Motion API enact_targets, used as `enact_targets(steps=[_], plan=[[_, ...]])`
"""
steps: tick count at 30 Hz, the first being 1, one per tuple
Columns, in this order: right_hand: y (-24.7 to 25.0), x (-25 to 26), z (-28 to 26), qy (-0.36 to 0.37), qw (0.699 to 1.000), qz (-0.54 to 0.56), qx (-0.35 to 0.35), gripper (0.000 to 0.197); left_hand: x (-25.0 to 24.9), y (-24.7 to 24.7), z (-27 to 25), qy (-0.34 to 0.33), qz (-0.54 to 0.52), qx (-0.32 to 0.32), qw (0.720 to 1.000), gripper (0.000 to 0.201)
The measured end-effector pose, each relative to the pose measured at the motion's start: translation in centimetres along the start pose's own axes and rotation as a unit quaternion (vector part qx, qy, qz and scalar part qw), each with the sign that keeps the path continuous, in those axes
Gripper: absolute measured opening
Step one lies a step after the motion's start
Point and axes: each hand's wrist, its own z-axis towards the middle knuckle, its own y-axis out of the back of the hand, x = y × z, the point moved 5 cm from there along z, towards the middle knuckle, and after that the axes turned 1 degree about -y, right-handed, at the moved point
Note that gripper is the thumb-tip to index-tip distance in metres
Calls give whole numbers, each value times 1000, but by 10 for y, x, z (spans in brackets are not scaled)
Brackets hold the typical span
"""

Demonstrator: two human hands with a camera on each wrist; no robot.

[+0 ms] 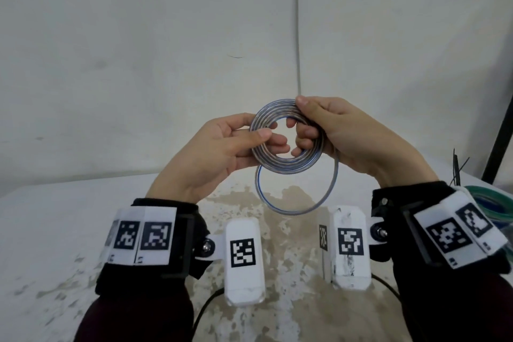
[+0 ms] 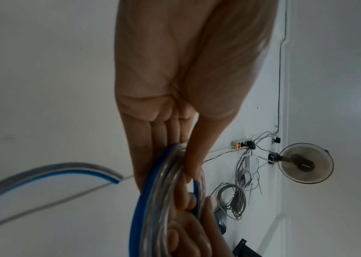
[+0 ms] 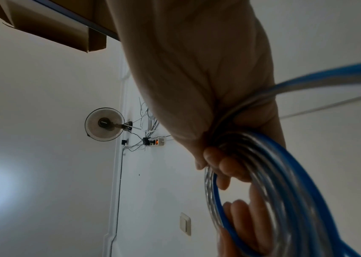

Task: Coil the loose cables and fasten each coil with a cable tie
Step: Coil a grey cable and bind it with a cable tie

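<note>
A coil of clear cable with a blue stripe [image 1: 288, 166] is held up in front of the wall, above the table. My left hand [image 1: 238, 144] pinches the coil's left side, thumb on top and fingers through the ring. My right hand [image 1: 313, 125] grips its right side with curled fingers. One loose loop [image 1: 294, 208] hangs below the coil. The left wrist view shows the coil [image 2: 153, 200] edge-on under my thumb [image 2: 197, 153]. In the right wrist view the coil [image 3: 270, 182] passes through my curled fingers [image 3: 225, 167]. Black cable ties [image 1: 456, 166] stick up at the right edge.
A worn white table [image 1: 69, 230] lies below my hands. Another coil, green and blue [image 1: 497, 205], lies at its right edge by a black pole [image 1: 499, 130]. A black cord [image 1: 205, 311] runs near my wrists. A wall fan [image 2: 303, 163] and power strip [image 2: 241, 144] are on the wall.
</note>
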Motion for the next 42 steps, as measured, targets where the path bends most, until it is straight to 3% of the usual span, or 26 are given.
enact_targets(steps=[5, 11, 18, 24, 31, 36, 42], plan=[[-1, -1, 0, -2, 1000, 2, 6, 35, -1, 1, 0, -11, 5, 2, 1000, 25], [-8, 3, -2, 12, 999, -33, 32, 36, -3, -15, 2, 8, -86, 36, 996, 22], [1, 2, -4, 8, 992, -122, -7, 37, -2, -5, 2, 3, 18, 10, 1000, 18], [7, 3, -5, 17, 993, -116, -27, 32, -3, -2, 2, -14, 38, -12, 999, 17], [-10, -7, -8, -30, 991, -106, 78, 23, -11, 11, 4, -62, -33, -90, 993, 17], [-16, -4, -6, -10, 994, -65, 85, 21, -17, 12, 2, -83, -38, -93, 991, 17], [-18, 1, -8, 25, 992, -79, 92, 25, -14, 12, 3, -59, -76, -85, 992, 19]])
